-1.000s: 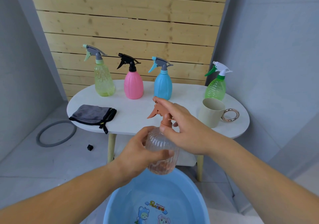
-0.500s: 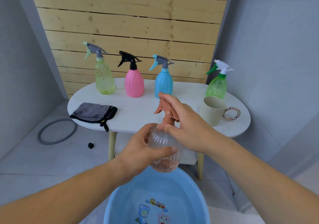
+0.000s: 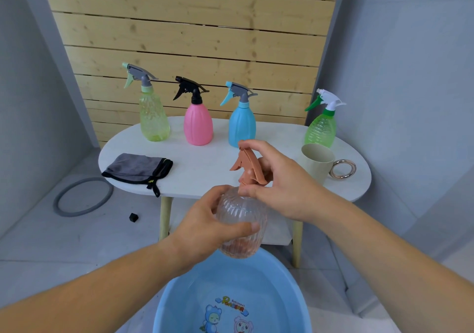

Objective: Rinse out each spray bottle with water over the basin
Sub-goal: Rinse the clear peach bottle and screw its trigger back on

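From the head view, the left hand (image 3: 205,232) wraps its fingers around the clear ribbed spray bottle (image 3: 242,226), held upright above the blue basin (image 3: 287,289). The right hand (image 3: 284,186) grips its brown trigger head (image 3: 246,165). Yellow-green (image 3: 153,117), pink (image 3: 198,123), blue (image 3: 242,124) and green (image 3: 320,130) bottles stand on the white table (image 3: 205,168).

The clear bottle (image 3: 241,219) is glossy ribbed transparent plastic; its trigger head (image 3: 247,168) is matt terracotta plastic. The basin (image 3: 184,294) is smooth glossy blue plastic, the tabletop (image 3: 205,168) matt white, the cloth (image 3: 136,165) soft grey fabric with a black hem. The wall slats (image 3: 192,37) are bare knotty wood; the mug (image 3: 316,163) is matt beige with a shiny metal ring handle (image 3: 354,169).
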Demonstrator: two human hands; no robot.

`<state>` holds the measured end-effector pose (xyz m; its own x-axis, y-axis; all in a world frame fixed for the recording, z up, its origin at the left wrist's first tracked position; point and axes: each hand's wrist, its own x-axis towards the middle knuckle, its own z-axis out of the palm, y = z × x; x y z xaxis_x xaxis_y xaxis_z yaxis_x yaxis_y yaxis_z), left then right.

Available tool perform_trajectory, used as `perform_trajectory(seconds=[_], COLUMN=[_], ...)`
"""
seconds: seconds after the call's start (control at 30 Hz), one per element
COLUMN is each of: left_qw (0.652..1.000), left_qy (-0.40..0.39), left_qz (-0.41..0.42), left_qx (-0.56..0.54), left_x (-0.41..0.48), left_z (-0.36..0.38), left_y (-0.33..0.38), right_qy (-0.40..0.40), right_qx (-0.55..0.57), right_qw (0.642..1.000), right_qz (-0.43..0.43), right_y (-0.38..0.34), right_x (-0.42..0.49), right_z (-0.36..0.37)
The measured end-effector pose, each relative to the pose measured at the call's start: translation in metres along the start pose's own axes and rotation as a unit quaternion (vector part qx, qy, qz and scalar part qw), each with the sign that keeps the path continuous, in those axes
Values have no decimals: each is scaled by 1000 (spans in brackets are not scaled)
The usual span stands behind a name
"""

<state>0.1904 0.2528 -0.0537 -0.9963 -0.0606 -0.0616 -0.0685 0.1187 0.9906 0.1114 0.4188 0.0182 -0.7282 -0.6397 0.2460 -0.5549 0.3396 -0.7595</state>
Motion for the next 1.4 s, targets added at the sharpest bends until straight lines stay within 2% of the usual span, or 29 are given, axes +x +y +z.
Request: perform_trajectory(seconds=[0.27, 0.43, 0.63, 0.77, 0.93, 1.1, 1.23, 1.4], left_qw=[1000, 999, 996, 995, 991, 990, 987, 983], left_qy=[-3, 22, 60, 77, 87, 34, -34, -38], left_qz=[9, 23, 35, 44, 74, 65, 79, 88], left_qx=[6, 16, 51, 44, 73, 119, 137, 153], left_x=[0, 1, 3, 6, 12, 36, 72, 151], left_z=[2, 5, 4, 7, 16, 9, 8, 19], left_y=[3, 4, 6, 11, 17, 25, 48, 55], right_qy=[-34, 24, 76, 118, 146, 179, 188, 185], right_qx=[57, 43, 70, 18, -11, 40, 26, 31], right_qw=[998, 999, 994, 991, 987, 981, 980, 981], right_qz=[17, -6, 20, 57, 61, 61, 63, 53], right_y=[0, 6, 1, -9, -11, -6, 0, 29], right_x=[-1, -1, -5, -5, 3, 23, 49, 91], right_z=[-8, 4, 7, 10, 5, -23, -51, -85])
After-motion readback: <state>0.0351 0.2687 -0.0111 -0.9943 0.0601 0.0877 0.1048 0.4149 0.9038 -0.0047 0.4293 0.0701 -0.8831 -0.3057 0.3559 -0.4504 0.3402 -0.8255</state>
